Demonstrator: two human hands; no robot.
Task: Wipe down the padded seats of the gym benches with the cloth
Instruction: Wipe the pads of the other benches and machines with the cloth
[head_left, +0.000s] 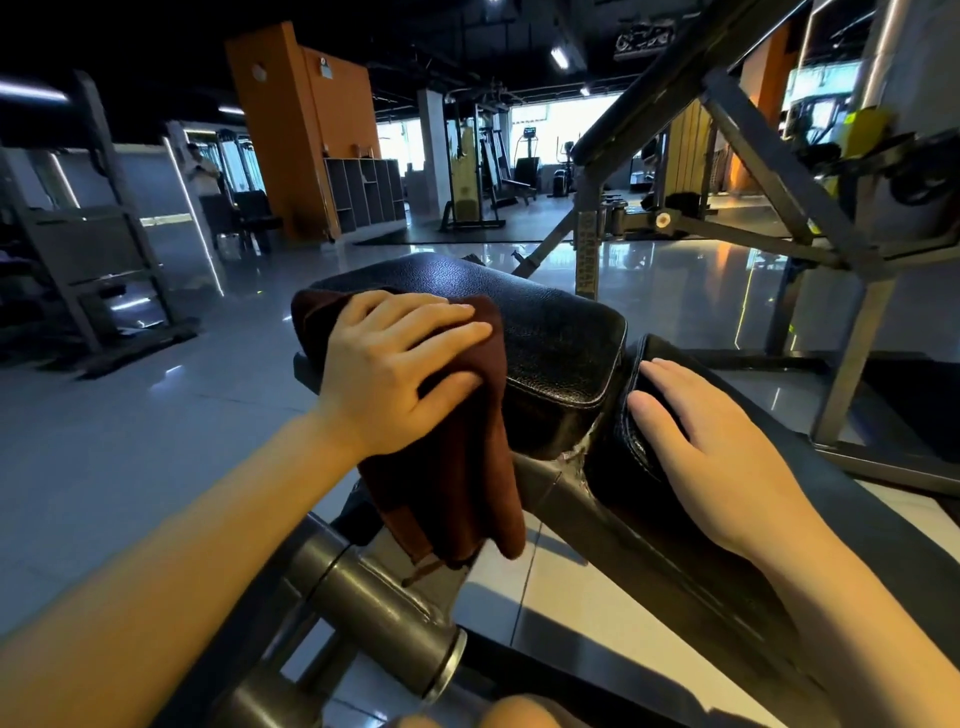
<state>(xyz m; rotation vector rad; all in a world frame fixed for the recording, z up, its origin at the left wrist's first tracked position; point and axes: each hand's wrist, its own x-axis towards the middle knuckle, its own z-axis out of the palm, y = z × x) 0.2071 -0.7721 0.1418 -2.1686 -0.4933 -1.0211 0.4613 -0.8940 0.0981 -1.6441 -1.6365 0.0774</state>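
A black padded seat (550, 338) of a gym bench sits in the middle of the view. A dark brown cloth (457, 467) lies over its left part and hangs down its near edge. My left hand (400, 364) presses flat on the cloth, fingers spread and pointing right. A second black pad (639, 467) runs from the seat toward the lower right. My right hand (711, 441) rests flat on its upper end, fingers straight, holding nothing.
The bench's grey steel frame (374, 597) runs below the pads. Another inclined bench frame (779, 171) stands at the right. A rack (104, 249) is at the left, with shiny tiled floor (156, 426) between. A person (205, 176) stands far back left.
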